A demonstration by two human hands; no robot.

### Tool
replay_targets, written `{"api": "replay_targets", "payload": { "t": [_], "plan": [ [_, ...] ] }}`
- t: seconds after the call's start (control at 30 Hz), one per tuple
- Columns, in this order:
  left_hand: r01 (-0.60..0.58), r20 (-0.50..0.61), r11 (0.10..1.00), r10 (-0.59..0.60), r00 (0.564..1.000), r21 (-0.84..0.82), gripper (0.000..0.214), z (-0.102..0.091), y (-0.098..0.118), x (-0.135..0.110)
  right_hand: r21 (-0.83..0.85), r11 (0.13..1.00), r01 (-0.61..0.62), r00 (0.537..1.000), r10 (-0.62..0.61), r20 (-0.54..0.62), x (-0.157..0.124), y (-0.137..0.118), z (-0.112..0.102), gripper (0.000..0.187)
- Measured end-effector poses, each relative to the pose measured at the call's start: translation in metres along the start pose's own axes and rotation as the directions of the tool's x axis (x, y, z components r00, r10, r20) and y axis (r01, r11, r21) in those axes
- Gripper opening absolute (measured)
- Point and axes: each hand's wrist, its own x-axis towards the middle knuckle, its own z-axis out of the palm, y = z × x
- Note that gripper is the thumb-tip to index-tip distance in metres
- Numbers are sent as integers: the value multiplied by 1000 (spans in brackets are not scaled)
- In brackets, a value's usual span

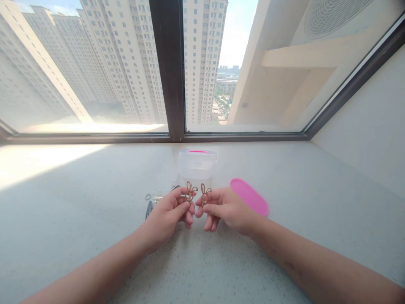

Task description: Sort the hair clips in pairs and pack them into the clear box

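My left hand [173,207] pinches a bronze-coloured wire hair clip [190,196] shaped like a rabbit's head with long ears. A matching rabbit-shaped hair clip [204,196] is held upright between the thumb and fingers of my right hand [221,207]. The two clips stand side by side, a small gap apart, above the counter. Partly hidden behind my left hand lie small hair accessories, among them a dark clip [149,208] and a thin ring-shaped band [147,196]. A pink oval lid [253,198] lies just beyond my right wrist.
A clear plastic container [198,164] with a pink patch at its top stands behind my hands. The pale speckled counter [171,274] runs back to a dark window frame [240,137]. A white wall [363,114] rises on the right, and sunlight falls at the far left.
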Motion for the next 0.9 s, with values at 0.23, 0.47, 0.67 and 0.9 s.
{"api": "replay_targets", "payload": {
  "t": [0.23,0.47,0.67,0.9],
  "plan": [
    [0,1,1000,0,1000,-2,17,1,1,0,-55,998,20,1000,-21,-16,0,1,1,26],
    [-51,25,998,50,998,47,14,-1,1,-2,-332,931,153,977,-192,-88,-6,2,5,12],
    [-164,26,957,163,986,240,13,3,4,-10,-624,704,338,897,-442,-12,-15,-2,8,18],
    [-231,19,922,237,971,310,18,6,5,-14,-723,536,436,833,-544,99,-17,-3,10,19]
  ]
}}
